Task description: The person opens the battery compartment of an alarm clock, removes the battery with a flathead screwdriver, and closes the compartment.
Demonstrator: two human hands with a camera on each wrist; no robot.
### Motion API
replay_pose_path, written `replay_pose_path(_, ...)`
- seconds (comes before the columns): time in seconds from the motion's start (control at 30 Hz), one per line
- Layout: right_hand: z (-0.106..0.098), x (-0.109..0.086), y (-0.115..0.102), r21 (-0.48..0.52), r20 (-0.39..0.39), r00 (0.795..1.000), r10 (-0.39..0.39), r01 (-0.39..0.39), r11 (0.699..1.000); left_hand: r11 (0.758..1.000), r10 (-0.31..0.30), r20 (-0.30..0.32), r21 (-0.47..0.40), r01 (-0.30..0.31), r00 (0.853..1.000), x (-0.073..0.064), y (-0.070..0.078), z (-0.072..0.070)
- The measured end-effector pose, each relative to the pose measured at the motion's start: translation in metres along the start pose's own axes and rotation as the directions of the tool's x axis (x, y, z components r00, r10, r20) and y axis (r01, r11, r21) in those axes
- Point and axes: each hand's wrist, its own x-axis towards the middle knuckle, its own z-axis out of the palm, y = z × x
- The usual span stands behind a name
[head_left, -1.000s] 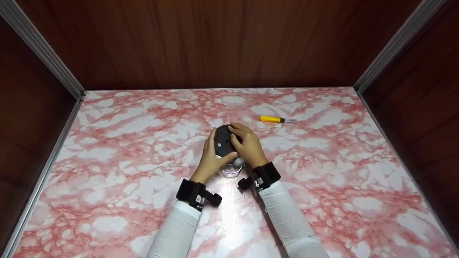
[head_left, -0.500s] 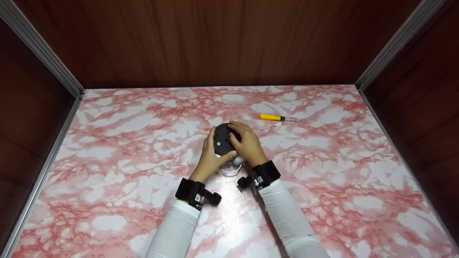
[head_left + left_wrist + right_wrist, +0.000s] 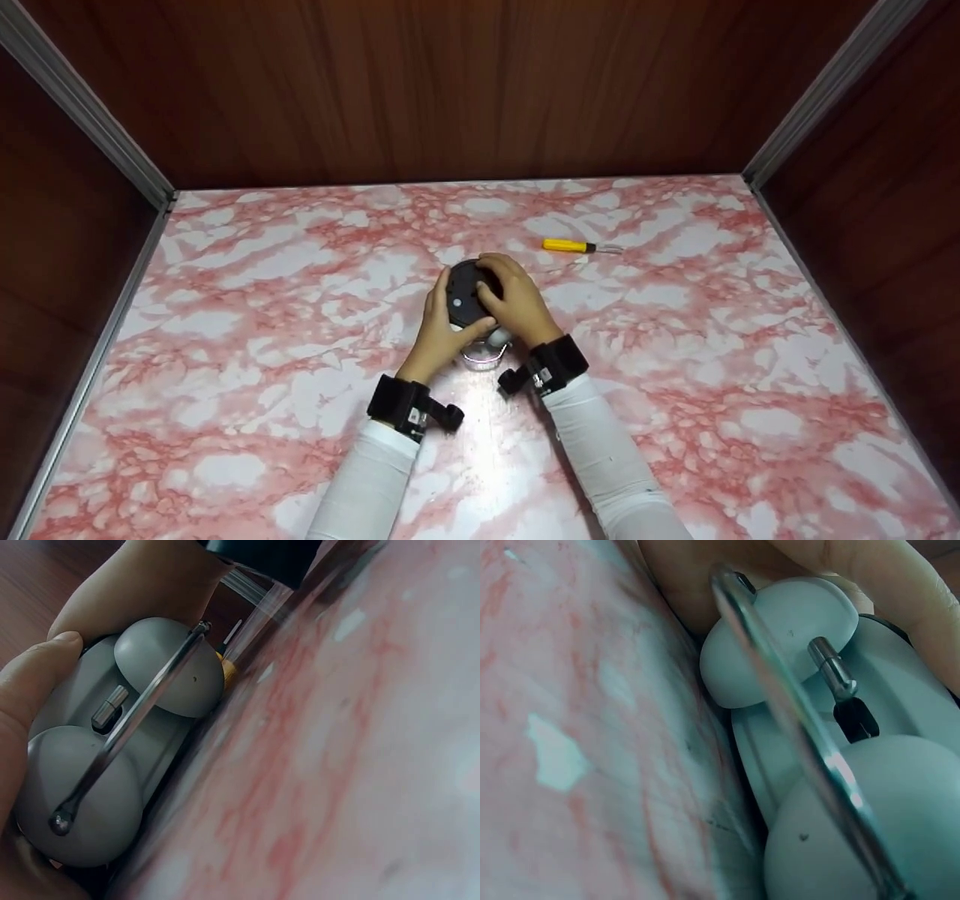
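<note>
A twin-bell alarm clock (image 3: 463, 285) lies in both hands in the head view, its round black back facing up and its bell end toward the person. My left hand (image 3: 437, 332) grips the left side, thumb across the near edge. On the right side, my right hand (image 3: 523, 304) holds the clock with bent fingers, its thumb against the black back. The left wrist view shows two grey bells (image 3: 79, 802), a curved metal handle (image 3: 133, 724) over them and a small hammer (image 3: 110, 706) between them. The clock's face is hidden.
A yellow-handled tool (image 3: 566, 246) with a thin metal end lies beyond the right hand on the red-and-white marbled table (image 3: 262, 337). Dark wood panels (image 3: 450, 90) with grey metal corner posts enclose the back and sides.
The right hand's fingers and thumb have shifted slightly on the clock's back. The left hand keeps its grip, and the clock stays almost in the same place.
</note>
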Motion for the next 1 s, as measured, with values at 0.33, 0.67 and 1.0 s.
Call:
replay_pose_path(0.33,-0.0002,-0.0008,0.0004,0.011,0.009,1.0,0.005,-0.005,1.0,1.0,-0.012,0.006,0.014,0.012,1.0,-0.0016,0.0008,-0.0006)
replay_pose_path(0.67,-0.0035,0.0034,0.0017,0.004,0.017,1.0,-0.026,0.026,1.0,1.0,0.004,-0.002,-0.005,-0.004,1.0,0.0002,0.0018,0.0012)
replay_pose_path(1.0,-0.0021,0.0032,0.0016,-0.002,0.021,1.0,-0.02,0.02,1.0,1.0,0.011,-0.006,0.003,-0.011,1.0,-0.0018,0.0014,0.0007)
